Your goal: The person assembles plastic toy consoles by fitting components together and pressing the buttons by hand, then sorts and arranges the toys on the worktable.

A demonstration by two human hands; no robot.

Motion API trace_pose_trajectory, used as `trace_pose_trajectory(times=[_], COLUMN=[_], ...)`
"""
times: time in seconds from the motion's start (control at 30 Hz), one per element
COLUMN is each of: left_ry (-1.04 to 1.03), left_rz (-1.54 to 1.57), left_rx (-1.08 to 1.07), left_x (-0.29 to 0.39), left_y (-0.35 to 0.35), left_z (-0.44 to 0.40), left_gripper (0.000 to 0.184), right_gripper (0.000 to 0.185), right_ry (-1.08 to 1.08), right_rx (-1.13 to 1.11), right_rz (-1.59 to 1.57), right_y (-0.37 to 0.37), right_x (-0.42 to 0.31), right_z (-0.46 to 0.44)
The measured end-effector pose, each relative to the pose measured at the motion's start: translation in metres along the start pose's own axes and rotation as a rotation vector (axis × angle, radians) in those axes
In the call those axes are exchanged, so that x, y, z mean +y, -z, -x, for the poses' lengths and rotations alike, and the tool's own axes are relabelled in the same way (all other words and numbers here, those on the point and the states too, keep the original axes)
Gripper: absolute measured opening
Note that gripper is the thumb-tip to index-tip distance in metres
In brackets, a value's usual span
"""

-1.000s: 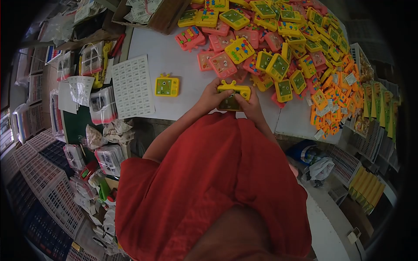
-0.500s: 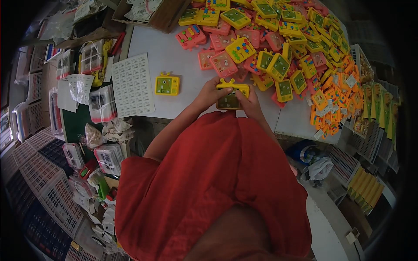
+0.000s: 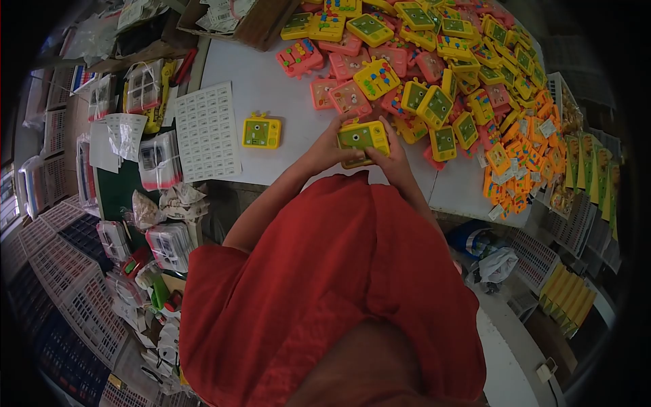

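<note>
Between both hands, close to the table's front edge, is a yellow toy [image 3: 364, 140] shaped like a small TV, its green panel facing up. My left hand [image 3: 330, 150] grips its left side, and my right hand [image 3: 389, 154] holds the right side with the thumb on the front. A similar yellow TV-shaped toy [image 3: 261, 132] lies alone on the table to the left of my left hand. Beyond the hands spreads a large heap of yellow and pink toys [image 3: 434, 102], some showing green panels and others coloured beads.
A sheet of printed labels [image 3: 207, 132] lies at the table's left side. Small orange pieces [image 3: 522, 163] are heaped at the right end. A cardboard box [image 3: 227, 24] holds papers at the back left. Wrapped stacks [image 3: 159, 161] stand left of the table.
The toy in my hands has tilted so that its green front now shows more fully. My fingers have shifted around its sides. The lone yellow toy stays in place.
</note>
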State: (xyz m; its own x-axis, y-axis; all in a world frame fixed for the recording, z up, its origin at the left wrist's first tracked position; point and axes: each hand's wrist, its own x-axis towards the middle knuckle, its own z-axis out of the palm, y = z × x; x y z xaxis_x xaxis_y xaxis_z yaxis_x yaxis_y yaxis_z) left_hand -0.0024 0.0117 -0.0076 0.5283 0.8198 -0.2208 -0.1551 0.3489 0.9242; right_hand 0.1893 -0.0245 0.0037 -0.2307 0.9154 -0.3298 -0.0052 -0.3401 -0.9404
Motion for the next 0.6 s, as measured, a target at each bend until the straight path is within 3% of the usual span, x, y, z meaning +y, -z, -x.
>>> trace_pose_trajectory(times=[0.1,0.17,0.3,0.37,0.4,0.47,0.53,0.6], left_ry=[0.004,-0.031,0.038,0.038,0.037,0.03,0.039,0.077], left_rz=[-0.234,-0.353,-0.602,-0.691,-0.777,-0.852,-0.854,-1.002], left_rx=[0.06,0.169,0.351,0.453,0.554,0.72,0.743,0.769], left_x=[-0.003,-0.023,-0.025,-0.03,-0.035,-0.045,-0.043,-0.039], left_y=[0.004,0.011,0.026,0.055,0.075,0.119,0.145,0.152], left_z=[0.002,0.002,0.015,0.022,0.026,0.04,0.047,0.047], left_gripper=[0.087,0.089,0.09,0.088,0.087,0.087,0.087,0.085], right_gripper=[0.076,0.072,0.072,0.077,0.077,0.082,0.09,0.095], right_ry=[0.015,-0.121,-0.096,-0.067,-0.063,0.312,0.29,0.227], right_rx=[0.007,0.002,-0.062,-0.167,-0.169,0.171,0.417,0.425], right_rz=[0.067,-0.284,-0.234,0.134,0.136,0.838,1.081,1.203], right_y=[-0.008,-0.023,-0.028,-0.031,-0.023,0.007,0.028,0.042], right_x=[0.01,0.007,0.03,0.033,0.038,0.048,0.042,0.033], right_z=[-0.004,-0.005,-0.025,-0.037,-0.05,-0.085,-0.113,-0.134])
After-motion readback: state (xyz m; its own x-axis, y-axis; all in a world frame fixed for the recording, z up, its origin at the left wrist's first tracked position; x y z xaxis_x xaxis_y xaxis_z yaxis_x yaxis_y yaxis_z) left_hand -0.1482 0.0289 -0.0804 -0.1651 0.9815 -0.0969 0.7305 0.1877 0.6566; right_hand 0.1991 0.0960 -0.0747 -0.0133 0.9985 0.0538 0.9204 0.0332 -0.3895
